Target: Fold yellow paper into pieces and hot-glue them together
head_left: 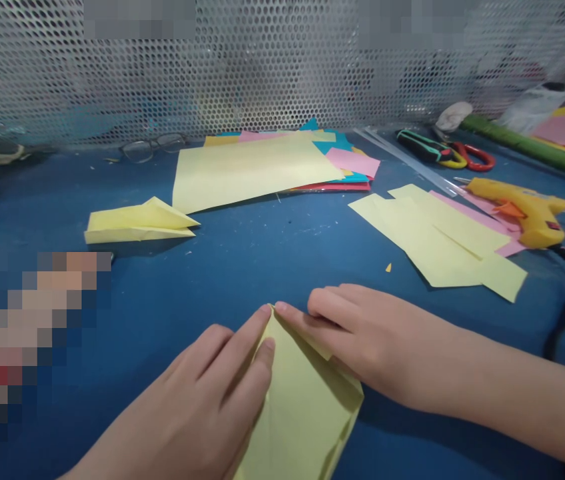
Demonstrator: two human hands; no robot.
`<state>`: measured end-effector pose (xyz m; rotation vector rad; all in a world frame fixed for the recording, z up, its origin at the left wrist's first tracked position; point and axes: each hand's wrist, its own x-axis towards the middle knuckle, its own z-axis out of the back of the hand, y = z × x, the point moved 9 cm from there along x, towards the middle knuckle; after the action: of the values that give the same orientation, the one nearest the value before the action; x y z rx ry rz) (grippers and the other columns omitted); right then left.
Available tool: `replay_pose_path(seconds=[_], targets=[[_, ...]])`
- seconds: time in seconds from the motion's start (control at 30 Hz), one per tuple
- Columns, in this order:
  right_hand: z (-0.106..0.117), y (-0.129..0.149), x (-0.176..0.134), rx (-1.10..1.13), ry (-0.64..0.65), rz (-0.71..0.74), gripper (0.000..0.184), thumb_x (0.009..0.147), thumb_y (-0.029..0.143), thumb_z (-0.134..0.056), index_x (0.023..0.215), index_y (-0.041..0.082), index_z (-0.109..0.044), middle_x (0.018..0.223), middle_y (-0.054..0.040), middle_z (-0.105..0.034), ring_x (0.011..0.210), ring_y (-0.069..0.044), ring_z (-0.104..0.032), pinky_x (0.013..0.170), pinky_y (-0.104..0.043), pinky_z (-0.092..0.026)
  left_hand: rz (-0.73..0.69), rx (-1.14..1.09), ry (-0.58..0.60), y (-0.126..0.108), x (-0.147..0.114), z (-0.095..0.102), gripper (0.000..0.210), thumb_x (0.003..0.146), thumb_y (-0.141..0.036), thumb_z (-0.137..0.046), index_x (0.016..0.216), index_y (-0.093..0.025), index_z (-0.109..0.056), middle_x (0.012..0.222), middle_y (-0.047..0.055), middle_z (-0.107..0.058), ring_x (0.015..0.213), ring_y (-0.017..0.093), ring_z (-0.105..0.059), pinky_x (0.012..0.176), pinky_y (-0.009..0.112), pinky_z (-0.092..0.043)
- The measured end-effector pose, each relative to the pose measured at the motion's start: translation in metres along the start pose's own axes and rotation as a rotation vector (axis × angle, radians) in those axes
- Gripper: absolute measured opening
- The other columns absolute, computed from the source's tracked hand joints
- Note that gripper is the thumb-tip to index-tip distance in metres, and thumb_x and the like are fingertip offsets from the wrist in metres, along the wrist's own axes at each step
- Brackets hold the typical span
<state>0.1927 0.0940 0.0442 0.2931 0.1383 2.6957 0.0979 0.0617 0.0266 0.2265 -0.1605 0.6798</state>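
Note:
A sheet of pale yellow paper [307,400], folded to a point at its far end, lies on the blue table in front of me. My left hand [212,380] holds its left edge, the index fingertip at the point and the thumb flat on the sheet. From the other side my right hand [362,333] presses the slanted right fold. Its index finger stretches to the point, and its other fingers are curled. Both index fingertips nearly meet there. Farther left lies a folded yellow paper plane [137,223], apart from both hands.
Colored paper sheets [247,170] are stacked at the back. Paper scraps [442,247] lie right, beside a yellow glue gun [527,203] with a black cord. Behind are scissors [475,159], a green-wrapped stem [527,143] and glasses [150,148]. A perforated metal panel [272,67] bounds the table.

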Motion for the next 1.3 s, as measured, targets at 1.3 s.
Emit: replay_pose_path(seconds=[1.3], targets=[[0.021,0.008,-0.009,-0.107,0.037,0.147,0.036,0.1,0.006,-0.043,0.077,0.011,-0.071,0.077,-0.0026,-0.057,0.066,-0.016,-0.042,0.063,-0.03,-0.035,-0.04,-0.008,-0.024,-0.005,0.01,0.015,0.049,0.108,-0.034,-0.024,0.142,-0.007,-0.047,0.14,0.011,-0.059,0.108,0.026,-0.051,0.086,0.041,-0.034]])
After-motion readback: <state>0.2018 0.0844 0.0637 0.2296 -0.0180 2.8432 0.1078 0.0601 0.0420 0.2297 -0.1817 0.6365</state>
